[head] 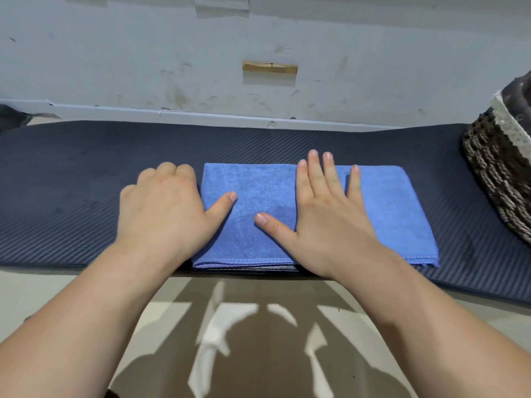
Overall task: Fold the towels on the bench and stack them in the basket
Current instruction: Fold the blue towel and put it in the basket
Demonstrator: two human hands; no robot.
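Blue towel (388, 211) lies folded on the desk (71, 182): right hand (324, 222) flat on it, fingers spread; left hand (161, 208) pinches its left edge.

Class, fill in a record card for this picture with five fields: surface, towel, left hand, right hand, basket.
surface: dark ribbed mat
towel: blue towel, folded, flat near the mat's front edge
left hand: thumb on the towel, fingers curled at its left edge; grip hidden
right hand: flat, fingers spread, pressing the towel
basket: woven, far right, partly out of frame
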